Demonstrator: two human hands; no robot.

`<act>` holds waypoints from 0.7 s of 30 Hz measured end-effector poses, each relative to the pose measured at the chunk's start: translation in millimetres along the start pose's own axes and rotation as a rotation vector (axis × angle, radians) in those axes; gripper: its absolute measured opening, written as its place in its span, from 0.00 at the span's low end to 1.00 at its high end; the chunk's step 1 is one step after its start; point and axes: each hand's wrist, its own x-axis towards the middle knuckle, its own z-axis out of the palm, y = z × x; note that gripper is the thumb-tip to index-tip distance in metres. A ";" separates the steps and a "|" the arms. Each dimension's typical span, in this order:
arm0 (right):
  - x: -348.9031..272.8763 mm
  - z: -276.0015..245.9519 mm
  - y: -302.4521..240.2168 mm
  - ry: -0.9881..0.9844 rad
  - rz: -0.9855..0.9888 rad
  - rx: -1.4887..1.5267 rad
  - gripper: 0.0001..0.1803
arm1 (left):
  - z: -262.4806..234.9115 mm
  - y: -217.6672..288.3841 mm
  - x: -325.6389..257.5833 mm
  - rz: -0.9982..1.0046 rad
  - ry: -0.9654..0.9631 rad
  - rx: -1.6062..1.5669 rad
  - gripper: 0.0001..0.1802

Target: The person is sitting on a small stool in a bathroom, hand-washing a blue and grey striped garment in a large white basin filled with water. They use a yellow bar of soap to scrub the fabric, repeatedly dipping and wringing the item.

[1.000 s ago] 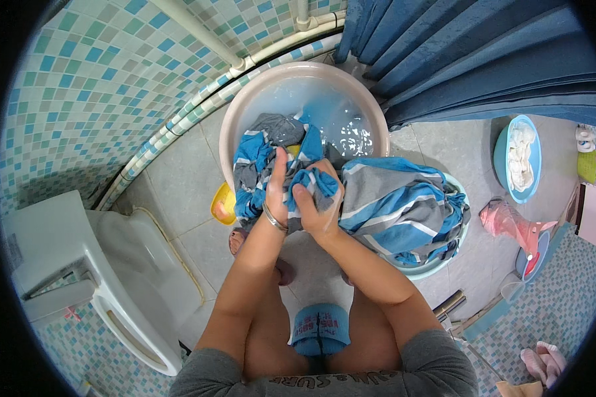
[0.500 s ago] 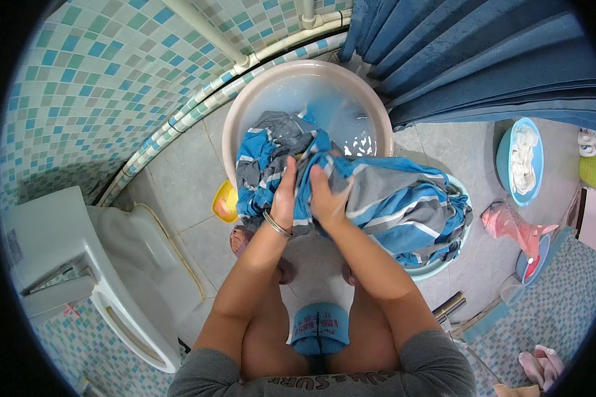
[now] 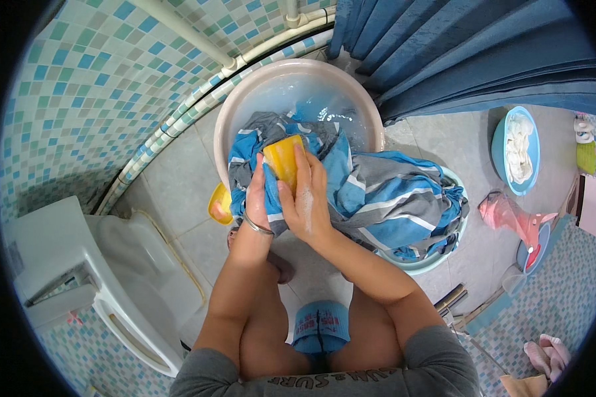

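A large striped cloth (image 3: 397, 198) in blue, grey and white hangs over the rim of the wide pinkish basin (image 3: 225, 119), which holds cloudy water. Its other end lies bunched in a light blue basin (image 3: 465, 231) at the right. My left hand (image 3: 255, 202), with a silver bangle at the wrist, grips a blue fold of the cloth. In my right hand (image 3: 309, 198), wet with suds, is a yellow bar of soap (image 3: 283, 159), its flat face pressed near the fold. Both hands are close together above the near rim.
A yellow dish (image 3: 220, 204) sits on the floor left of the large basin. White cloth (image 3: 518, 149) lies in a blue basin (image 3: 498, 149) at the far right, near a pink plastic bag (image 3: 510, 215). A blue curtain (image 3: 470, 59) hangs behind; a squat toilet (image 3: 146, 258) is at left.
The yellow soap now shows plainly in my right hand, which has turned palm inward and moved left. My left hand has shifted left and down with the cloth. The whole view has shifted slightly.
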 end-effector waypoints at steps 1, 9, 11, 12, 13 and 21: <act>4.4 -3.2 2.7 -0.006 0.001 0.047 0.40 | 0.6 -1.7 1.5 0.010 0.051 0.082 0.25; 14.5 -40.8 38.1 -0.240 0.442 0.391 0.44 | 15.7 -3.1 4.9 0.133 0.237 0.444 0.23; 11.1 -78.4 22.0 -0.180 0.470 0.098 0.40 | 16.9 7.1 8.1 0.144 0.258 0.361 0.24; 6.9 -99.1 14.0 -0.155 0.436 0.053 0.40 | 19.5 14.8 9.1 0.145 0.279 0.371 0.26; -0.5 -114.9 8.1 -0.134 0.398 0.017 0.40 | 7.3 30.0 9.1 0.172 0.276 0.377 0.27; -95.3 -158.1 73.3 -0.113 0.374 -0.711 0.42 | 8.2 71.6 8.1 0.619 0.467 1.511 0.55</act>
